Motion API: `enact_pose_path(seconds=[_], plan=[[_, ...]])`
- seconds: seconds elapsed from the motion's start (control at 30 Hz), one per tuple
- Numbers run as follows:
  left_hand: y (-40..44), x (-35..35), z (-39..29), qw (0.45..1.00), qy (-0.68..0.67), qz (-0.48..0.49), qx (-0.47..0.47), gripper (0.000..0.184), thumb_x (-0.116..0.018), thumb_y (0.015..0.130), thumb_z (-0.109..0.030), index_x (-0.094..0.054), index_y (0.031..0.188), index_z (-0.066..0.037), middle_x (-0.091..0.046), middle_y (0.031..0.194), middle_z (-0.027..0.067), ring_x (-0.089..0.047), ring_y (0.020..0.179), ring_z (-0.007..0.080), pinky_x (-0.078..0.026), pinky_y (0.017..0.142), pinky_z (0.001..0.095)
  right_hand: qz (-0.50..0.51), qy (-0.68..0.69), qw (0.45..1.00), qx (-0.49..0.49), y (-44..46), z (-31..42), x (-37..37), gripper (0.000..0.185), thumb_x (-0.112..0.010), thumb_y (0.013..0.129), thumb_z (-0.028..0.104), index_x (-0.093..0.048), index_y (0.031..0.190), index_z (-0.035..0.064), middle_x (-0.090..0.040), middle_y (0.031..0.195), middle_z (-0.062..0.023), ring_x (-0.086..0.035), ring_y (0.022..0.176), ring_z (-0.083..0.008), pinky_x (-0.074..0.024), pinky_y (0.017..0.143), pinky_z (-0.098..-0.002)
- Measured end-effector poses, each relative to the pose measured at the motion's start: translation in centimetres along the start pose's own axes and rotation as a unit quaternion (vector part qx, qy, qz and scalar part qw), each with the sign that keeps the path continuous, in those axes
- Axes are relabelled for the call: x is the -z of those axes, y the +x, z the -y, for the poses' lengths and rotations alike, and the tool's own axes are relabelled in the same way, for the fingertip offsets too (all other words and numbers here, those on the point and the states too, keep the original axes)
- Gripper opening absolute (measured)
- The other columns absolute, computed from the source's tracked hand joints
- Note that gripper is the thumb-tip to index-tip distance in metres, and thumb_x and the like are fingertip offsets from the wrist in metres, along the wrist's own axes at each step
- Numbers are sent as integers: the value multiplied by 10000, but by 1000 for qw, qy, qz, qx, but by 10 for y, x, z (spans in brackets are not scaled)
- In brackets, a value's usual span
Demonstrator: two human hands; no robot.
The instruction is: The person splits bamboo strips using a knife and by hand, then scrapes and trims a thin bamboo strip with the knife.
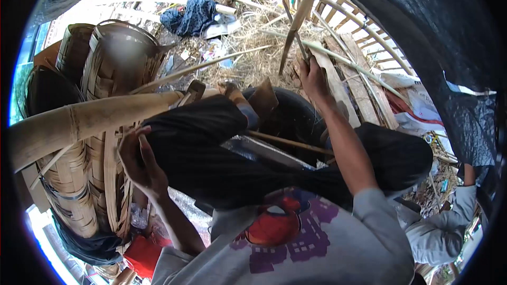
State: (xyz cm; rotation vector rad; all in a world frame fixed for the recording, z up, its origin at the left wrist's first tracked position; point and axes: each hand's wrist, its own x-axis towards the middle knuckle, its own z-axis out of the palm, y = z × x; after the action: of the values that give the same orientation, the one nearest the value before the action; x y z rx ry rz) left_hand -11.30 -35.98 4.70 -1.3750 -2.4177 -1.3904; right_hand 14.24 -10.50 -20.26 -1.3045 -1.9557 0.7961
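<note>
My right hand (315,82) is raised in front of me, its fingers wrapped round the lower end of a long, thin, dark blade-like tool (301,47). Beside that tool, a tapering bamboo piece (302,18) slants down from the top edge. My left hand (141,161) is open, fingers slightly bent and the thumb apart, next to my knee. Just above it a thick bamboo pole (95,119) crosses from the left; whether the fingertips touch it I cannot tell. A thin stick (290,142) lies across between my legs.
Woven bamboo baskets (124,53) stand at left. A dark round tub (296,111) sits between my legs. Straw (259,42) and litter cover the ground, with a dark blue cloth (193,15). Planks (338,82) lie beside a slatted fence (364,26). Another person's grey sleeve (438,232) shows at right.
</note>
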Motion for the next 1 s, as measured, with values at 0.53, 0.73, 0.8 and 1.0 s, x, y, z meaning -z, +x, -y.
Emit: enact_pose_path(seconds=[0.53,0.73,0.8,1.0], plan=[[14,4,-7,995,79,62,-11,138,-532,938,-48,-614,1003,41,-655,924,112,-615,883,180,-467,857,300,158,157,967,-125,53,12,-2,252,-624,891,263,-493,805,67,-494,610,-32,-479,528,-163,-383,511,-323],[46,6,-14,992,-54,118,-5,245,-567,921,-92,-563,1130,36,-626,1097,146,-596,1046,219,-441,955,350,357,381,776,-354,52,19,4,184,-626,851,149,-498,742,74,-420,514,17,-390,422,-74,-292,383,-274],[93,-15,-40,981,-113,139,-81,362,-598,903,-116,-506,1198,72,-566,1217,179,-555,1143,261,-422,988,376,373,310,809,-332,49,11,-5,214,-637,852,180,-481,736,90,-415,507,16,-365,390,-78,-295,370,-267],[173,-167,-91,869,-277,374,-167,399,-607,918,-207,-512,1249,-4,-573,1237,114,-526,1176,206,-388,1023,383,384,133,877,-257,17,9,-11,261,-678,821,289,-541,772,72,-491,566,-10,-462,446,-105,-374,416,-292]])
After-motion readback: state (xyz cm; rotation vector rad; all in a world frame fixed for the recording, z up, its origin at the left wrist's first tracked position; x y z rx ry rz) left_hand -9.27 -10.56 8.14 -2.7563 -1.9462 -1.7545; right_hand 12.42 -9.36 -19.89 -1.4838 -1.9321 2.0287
